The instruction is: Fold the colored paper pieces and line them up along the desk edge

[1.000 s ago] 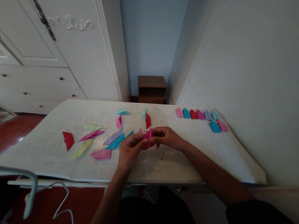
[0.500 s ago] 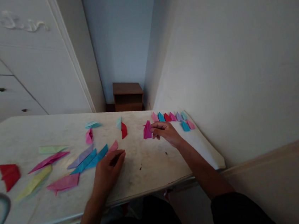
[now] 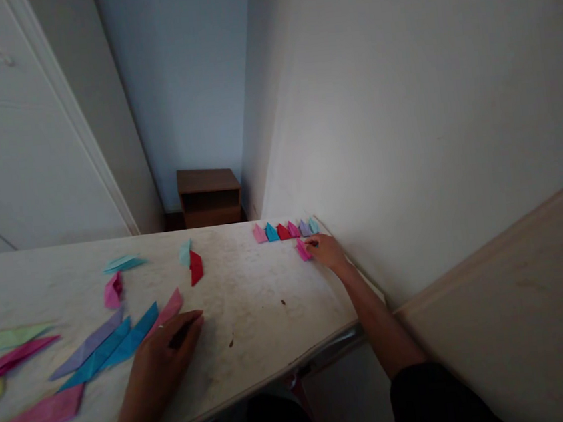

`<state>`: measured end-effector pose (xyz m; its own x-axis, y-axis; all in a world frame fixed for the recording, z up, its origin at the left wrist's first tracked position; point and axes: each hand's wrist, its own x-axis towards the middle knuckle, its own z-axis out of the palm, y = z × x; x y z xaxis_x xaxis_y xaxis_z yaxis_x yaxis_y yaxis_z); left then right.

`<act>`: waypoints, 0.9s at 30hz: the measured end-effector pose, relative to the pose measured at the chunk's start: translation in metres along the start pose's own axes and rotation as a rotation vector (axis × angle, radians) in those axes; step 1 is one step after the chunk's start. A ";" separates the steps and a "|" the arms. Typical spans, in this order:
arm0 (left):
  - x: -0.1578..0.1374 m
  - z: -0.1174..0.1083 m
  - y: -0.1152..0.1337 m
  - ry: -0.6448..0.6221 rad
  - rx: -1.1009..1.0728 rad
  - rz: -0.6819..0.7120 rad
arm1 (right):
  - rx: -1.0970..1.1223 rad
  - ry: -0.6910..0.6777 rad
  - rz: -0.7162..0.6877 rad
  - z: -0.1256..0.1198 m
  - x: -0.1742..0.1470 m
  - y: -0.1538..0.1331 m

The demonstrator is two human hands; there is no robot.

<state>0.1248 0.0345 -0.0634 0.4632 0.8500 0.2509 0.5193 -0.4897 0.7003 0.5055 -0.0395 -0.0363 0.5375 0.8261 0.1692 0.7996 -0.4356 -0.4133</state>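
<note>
Magenta folded paper (image 3: 302,250), a second ago between both hands, is now pinched in the right hand's (image 3: 329,252) fingers near the paper row (image 3: 284,231) on the surface (image 3: 252,284), apparently being placed, while the left hand's (image 3: 165,351) fingers curl loosely, empty.

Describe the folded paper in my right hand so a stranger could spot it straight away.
Look along the white table to the row of six small folded papers near its far edge. Just this side of the row's right half is a bright pink folded paper. Unlike its neighbours, it's held in the right hand.
</note>
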 end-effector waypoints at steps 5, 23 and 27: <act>0.000 -0.001 0.002 -0.003 0.003 0.000 | -0.110 0.058 0.041 -0.001 -0.013 -0.011; -0.002 -0.001 0.000 0.011 0.013 0.024 | -0.165 -0.041 -0.301 0.028 -0.052 -0.022; -0.003 -0.001 0.001 0.003 -0.003 0.011 | -0.156 -0.038 -0.297 0.033 -0.049 -0.020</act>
<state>0.1232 0.0315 -0.0627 0.4665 0.8453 0.2605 0.5120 -0.4982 0.6998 0.4541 -0.0595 -0.0653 0.2663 0.9368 0.2267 0.9529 -0.2204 -0.2085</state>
